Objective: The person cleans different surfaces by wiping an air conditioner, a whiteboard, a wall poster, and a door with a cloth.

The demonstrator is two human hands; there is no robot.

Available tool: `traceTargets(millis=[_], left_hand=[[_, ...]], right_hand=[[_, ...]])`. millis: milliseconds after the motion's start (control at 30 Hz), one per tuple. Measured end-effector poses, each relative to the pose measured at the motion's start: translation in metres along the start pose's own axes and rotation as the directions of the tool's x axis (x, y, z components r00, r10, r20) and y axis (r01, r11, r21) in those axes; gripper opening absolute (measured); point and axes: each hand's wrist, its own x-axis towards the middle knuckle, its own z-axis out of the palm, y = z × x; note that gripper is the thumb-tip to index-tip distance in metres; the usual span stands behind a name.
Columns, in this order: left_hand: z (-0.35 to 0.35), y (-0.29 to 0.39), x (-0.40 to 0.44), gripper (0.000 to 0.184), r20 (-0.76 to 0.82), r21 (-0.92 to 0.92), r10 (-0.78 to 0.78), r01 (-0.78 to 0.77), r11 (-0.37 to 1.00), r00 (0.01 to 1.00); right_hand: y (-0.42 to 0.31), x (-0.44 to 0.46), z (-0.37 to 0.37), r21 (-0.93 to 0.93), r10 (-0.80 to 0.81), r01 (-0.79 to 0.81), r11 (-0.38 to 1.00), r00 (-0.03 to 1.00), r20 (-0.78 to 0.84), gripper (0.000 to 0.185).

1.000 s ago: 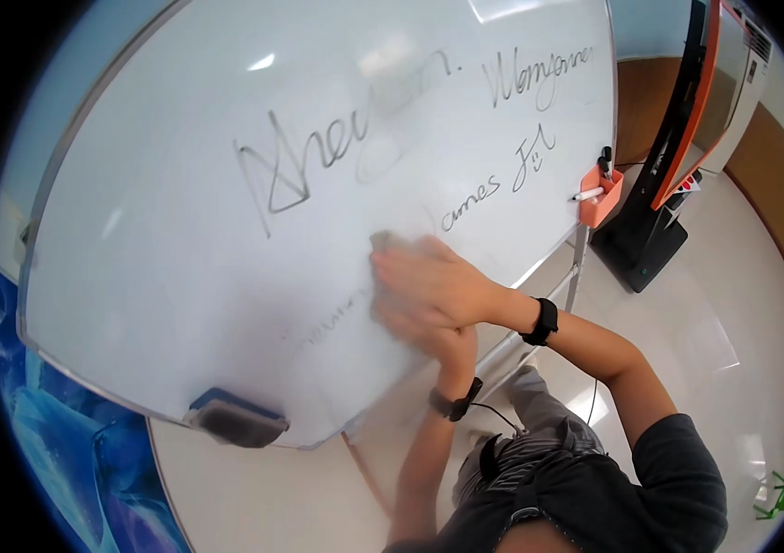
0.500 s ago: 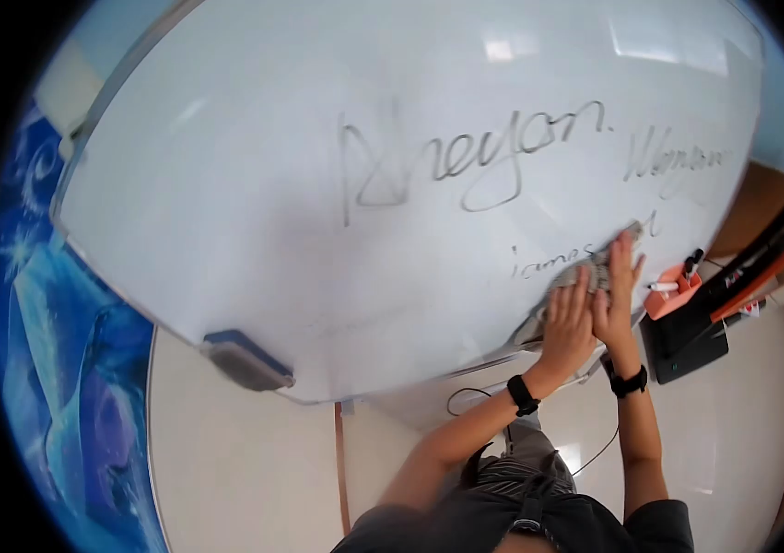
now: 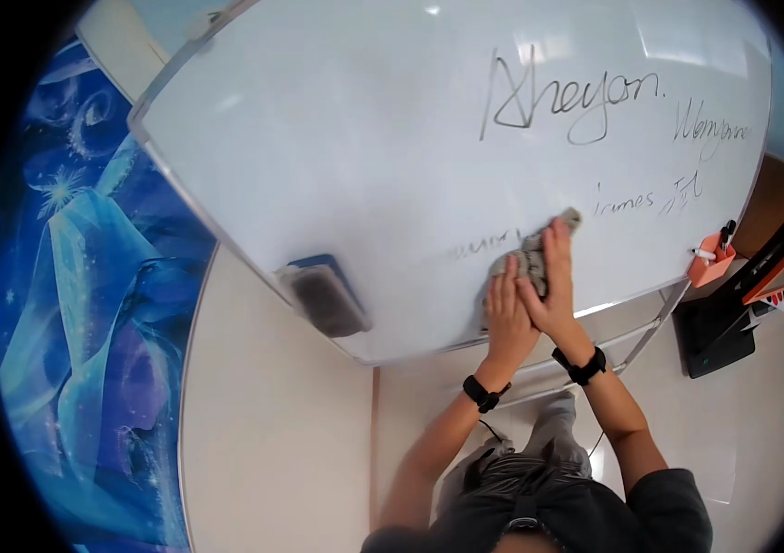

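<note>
Clearly, grip: your left hand [image 3: 510, 323] and right hand [image 3: 556, 300] lie side by side, fingers extended rather than curled, pressing on the bunched grey cloth [image 3: 532, 261]. Flat fingers probably spread your push and pin it.
Cloth: just below the frame's centre, right of the middle, against the lower part of the whiteboard [image 3: 364, 138]. One end pokes out past your right fingertips; the rest is bunched under your hands.
Wristbands: you wear one black band on the left wrist [image 3: 484, 394], another on the right [image 3: 584, 369], both apart from the cloth.
Nearby writing: faint marks [image 3: 487, 244] sit just left of the cloth; a small line [image 3: 624, 201] runs to its right, with larger lettering above.
Marker holder: the coral holder [image 3: 711, 267], right of the frame, sits at the board's edge with a white marker [image 3: 703, 252] and dark ones, likely so you can reach them.
Eraser: the blue-backed block [image 3: 326, 300], lower left of centre, rests at the board's lower edge, dark face outward, perhaps held magnetically.
</note>
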Motion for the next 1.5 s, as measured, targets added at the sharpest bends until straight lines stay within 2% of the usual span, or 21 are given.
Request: traceTargets(millis=[67, 100, 233, 367, 467, 533, 600, 700, 800, 1000, 1100, 1200, 1300, 1400, 1500], left_hand=[[-0.022, -0.02, -0.009, 0.062, -0.019, -0.006, -0.116, 0.116, 0.993, 0.993], [-0.033, -0.033, -0.014, 0.065, -0.106, -0.019, -0.072, 0.07, 0.997, 0.992], [-0.085, -0.058, -0.032, 0.059, -0.137, 0.139, -0.136, 0.155, 0.978, 0.981], [-0.096, -0.078, -0.058, 0.057, -0.202, 0.264, -0.165, 0.216, 0.94, 0.965], [-0.093, -0.08, -0.07, 0.06, -0.219, 0.185, -0.218, 0.26, 0.948, 0.951], [-0.09, -0.075, -0.074, 0.061, -0.158, 0.032, -0.303, 0.311, 0.95, 0.94], [-0.086, -0.066, -0.075, 0.061, -0.029, -0.156, -0.407, 0.398, 0.904, 0.913], [-0.076, -0.056, -0.064, 0.068, -0.118, -0.024, -0.246, 0.244, 0.969, 0.962], [-0.062, -0.046, -0.048, 0.062, -0.119, -0.094, -0.208, 0.198, 0.976, 0.971], [-0.019, -0.024, -0.023, 0.051, -0.09, -0.001, -0.117, 0.117, 0.993, 0.989], [0.014, -0.001, -0.016, 0.049, -0.159, 0.009, -0.108, 0.111, 0.994, 0.981], [0.052, 0.028, -0.007, 0.046, -0.122, -0.05, -0.109, 0.103, 0.993, 0.987], [0.083, 0.057, 0.009, 0.046, -0.077, -0.02, -0.032, 0.03, 0.999, 0.997], [0.105, 0.091, 0.032, 0.048, 0.077, -0.051, -0.042, 0.046, 0.998, 0.996], [0.125, 0.127, 0.062, 0.052, 0.074, -0.053, 0.081, -0.077, 0.996, 0.994]], right_hand=[[-0.026, 0.008, 0.024, 0.0, -0.081, 0.081, 0.997, 0.996, 0.035, 0.07], [-0.04, 0.008, 0.037, -0.006, -0.088, 0.089, 0.996, 0.993, 0.075, 0.069], [-0.088, 0.005, 0.088, 0.045, -0.123, 0.115, 0.992, 0.95, 0.287, 0.064], [-0.123, 0.005, 0.105, 0.039, -0.28, 0.289, 0.957, 0.87, 0.406, 0.05], [-0.118, -0.009, 0.112, 0.074, -0.345, 0.345, 0.936, 0.853, 0.391, 0.047], [-0.107, -0.015, 0.112, 0.125, -0.338, 0.317, 0.94, 0.823, 0.456, 0.052], [-0.094, -0.018, 0.104, 0.118, -0.32, 0.301, 0.946, 0.817, 0.48, 0.052], [-0.079, -0.015, 0.087, 0.021, -0.261, 0.283, 0.959, 0.851, 0.455, 0.048], [-0.07, 0.003, 0.058, -0.06, -0.208, 0.26, 0.964, 0.873, 0.442, 0.047], [-0.029, 0.015, 0.017, -0.156, -0.167, 0.233, 0.96, 0.921, 0.351, 0.05], [-0.002, 0.015, -0.01, -0.19, -0.182, 0.254, 0.948, 0.925, 0.333, 0.049], [0.032, 0.011, -0.047, -0.24, -0.137, 0.224, 0.945, 0.933, 0.332, 0.05], [0.063, 0.016, -0.09, -0.306, -0.115, 0.199, 0.931, 0.956, 0.272, 0.05], [0.093, 0.025, -0.133, -0.365, -0.049, 0.144, 0.92, 0.965, 0.258, 0.051], [0.121, 0.036, -0.174, -0.352, -0.022, 0.072, 0.933, 0.989, 0.144, 0.052]])
